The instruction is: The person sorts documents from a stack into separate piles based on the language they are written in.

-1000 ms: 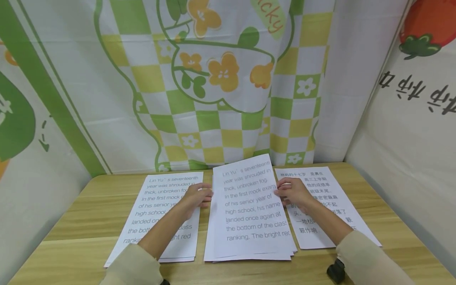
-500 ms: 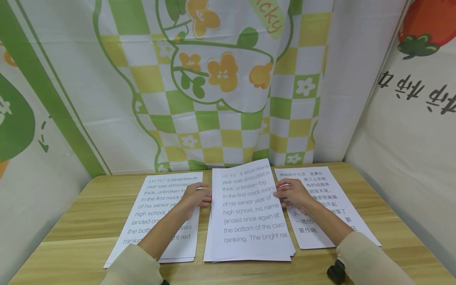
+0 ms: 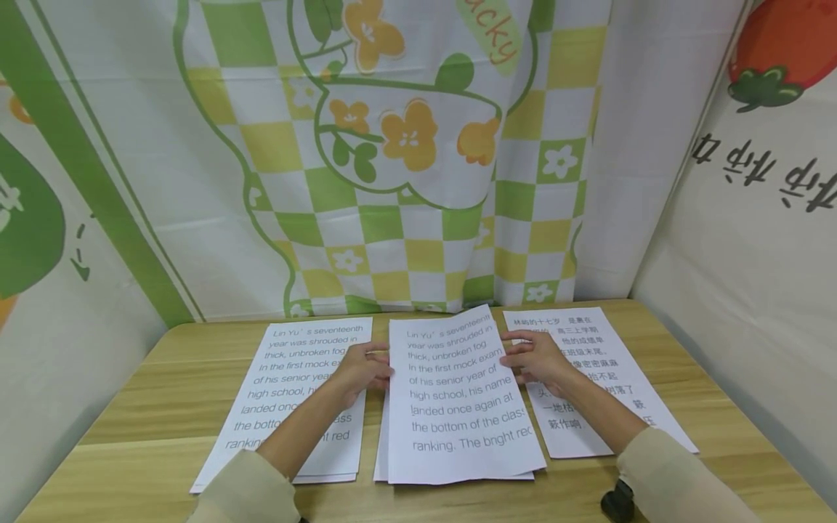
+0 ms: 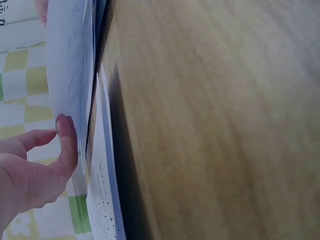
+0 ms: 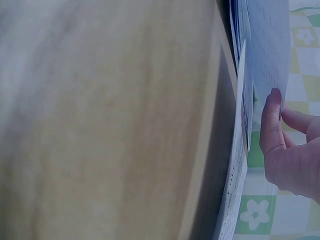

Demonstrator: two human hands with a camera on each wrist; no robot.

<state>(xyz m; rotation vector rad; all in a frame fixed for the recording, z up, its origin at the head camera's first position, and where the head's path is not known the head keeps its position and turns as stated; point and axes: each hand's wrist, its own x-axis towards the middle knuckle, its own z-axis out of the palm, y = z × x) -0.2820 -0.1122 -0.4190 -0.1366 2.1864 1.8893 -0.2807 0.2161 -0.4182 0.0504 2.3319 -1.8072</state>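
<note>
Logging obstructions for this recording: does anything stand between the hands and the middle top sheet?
Nothing visible does: the left hand and the right hand each pinch a side edge of the middle top sheet, with no other object showing in between.

Printed white sheet [image 3: 458, 407], bowed, over paper [image 3: 382, 463]

The left sheet [image 3: 288, 378] and middle sheet [image 3: 458, 399] read “Lin Yu's seventeenth”, the right sheet [image 3: 608, 378] Chinese, the curtain [image 3: 405, 240] “ucky” (cropped).
</note>
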